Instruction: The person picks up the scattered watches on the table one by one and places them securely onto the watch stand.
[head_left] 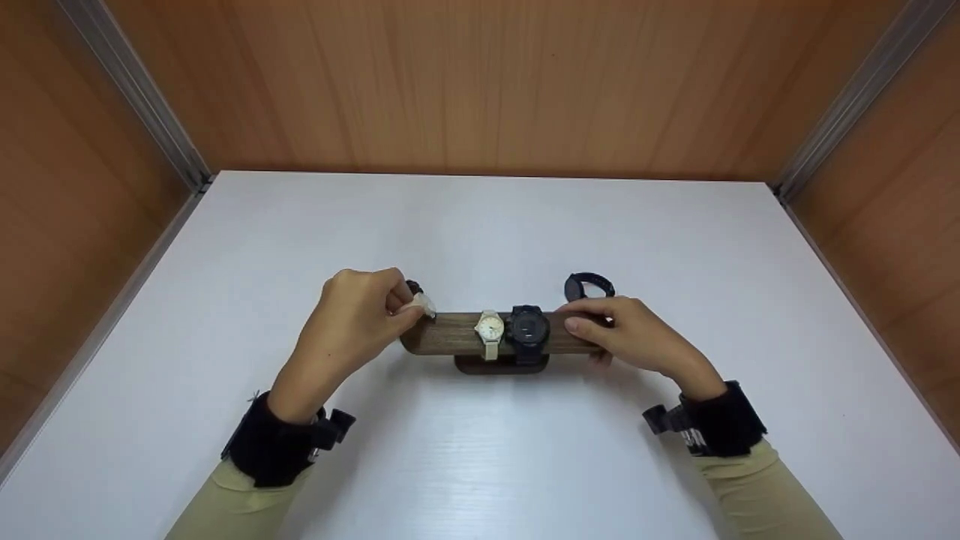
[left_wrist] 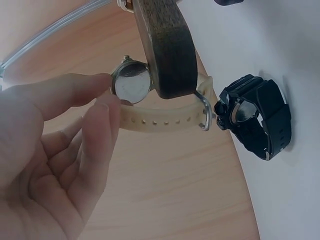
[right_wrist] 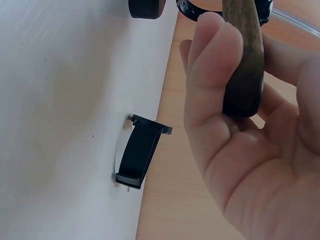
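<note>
A dark wooden bar (head_left: 450,335) on a small base (head_left: 495,365) carries a cream watch (head_left: 489,328) and a black watch (head_left: 527,330) at its middle. My left hand (head_left: 405,306) pinches the silver case of a second cream-strap watch (left_wrist: 131,85) at the bar's left end (left_wrist: 167,50); its strap (left_wrist: 165,120) runs just past that end. My right hand (head_left: 592,324) grips the bar's right end (right_wrist: 243,60), fingers and thumb curled round it.
A black watch (left_wrist: 255,115) lies on the white table (head_left: 480,465) behind my left hand, mostly hidden in the head view. Another black watch (head_left: 589,286) (right_wrist: 140,157) lies behind my right hand. Wooden walls (head_left: 480,82) close off the back and both sides.
</note>
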